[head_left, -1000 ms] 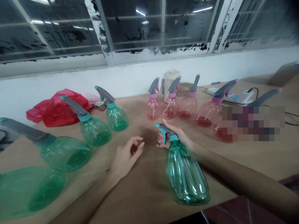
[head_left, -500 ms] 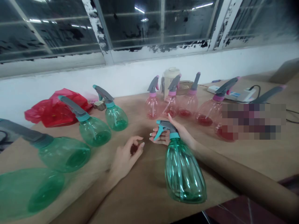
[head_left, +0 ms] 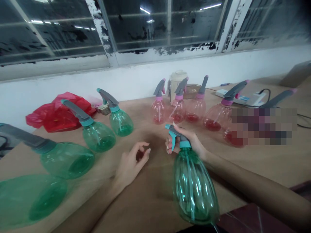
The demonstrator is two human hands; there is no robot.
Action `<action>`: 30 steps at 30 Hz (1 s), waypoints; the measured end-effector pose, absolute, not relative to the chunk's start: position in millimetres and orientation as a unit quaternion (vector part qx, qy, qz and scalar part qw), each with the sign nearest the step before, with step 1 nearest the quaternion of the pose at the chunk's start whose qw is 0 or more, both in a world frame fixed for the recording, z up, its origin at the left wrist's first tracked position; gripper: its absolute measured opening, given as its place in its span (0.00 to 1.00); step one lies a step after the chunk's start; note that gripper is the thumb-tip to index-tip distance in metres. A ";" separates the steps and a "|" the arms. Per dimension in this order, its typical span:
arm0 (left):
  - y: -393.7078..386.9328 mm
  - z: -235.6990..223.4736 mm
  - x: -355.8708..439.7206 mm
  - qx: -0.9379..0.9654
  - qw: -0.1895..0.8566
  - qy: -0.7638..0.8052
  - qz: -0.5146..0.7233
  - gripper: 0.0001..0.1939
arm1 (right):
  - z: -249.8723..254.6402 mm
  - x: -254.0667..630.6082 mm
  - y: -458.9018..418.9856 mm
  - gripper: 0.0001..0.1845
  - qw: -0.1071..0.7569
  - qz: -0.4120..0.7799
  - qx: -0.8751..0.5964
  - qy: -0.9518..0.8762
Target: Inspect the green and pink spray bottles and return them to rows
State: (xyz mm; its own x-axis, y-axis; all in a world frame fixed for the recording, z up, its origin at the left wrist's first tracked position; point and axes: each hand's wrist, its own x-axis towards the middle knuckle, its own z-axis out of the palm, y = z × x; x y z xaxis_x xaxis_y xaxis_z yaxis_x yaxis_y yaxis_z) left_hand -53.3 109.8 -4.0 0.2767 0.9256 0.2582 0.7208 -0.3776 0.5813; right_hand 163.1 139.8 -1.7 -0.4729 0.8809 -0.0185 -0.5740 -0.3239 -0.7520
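Right hand (head_left: 193,138) clamped on green spray bottle (head_left: 196,187), trigger (head_left: 173,139) contact unclear; left hand (head_left: 130,162), fingers (head_left: 140,144) apart

On the table (head_left: 143,116), spray bottles (head_left: 99,137) left and right of the hands (head_left: 130,165), bag (head_left: 62,113) back left.

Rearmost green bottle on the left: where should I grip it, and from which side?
Likely best at the teal collar, coming from the right: the bottle narrows there, and its nozzle points left, so its back faces that side. The left hand is the nearer one.
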 end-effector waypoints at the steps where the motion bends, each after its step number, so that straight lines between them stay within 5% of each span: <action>1: 109.8 -4.0 -53.2 0.779 0.177 0.529 0.286 0.11 | -0.4 163.4 138.9 0.20 0.457 0.785 -0.211 -0.359; 6: 109.9 -3.3 -52.6 0.779 0.177 0.530 0.284 0.11 | 3.9 164.1 140.2 0.27 0.403 0.826 -0.193 -0.345; 18: 108.8 -3.0 -51.9 0.781 0.173 0.527 0.286 0.11 | 18.0 165.0 129.9 0.29 0.435 0.782 -0.183 -0.407; 30: 108.8 -3.0 -52.3 0.782 0.179 0.530 0.276 0.11 | 26.5 167.2 116.3 0.16 0.494 0.723 -0.161 -0.456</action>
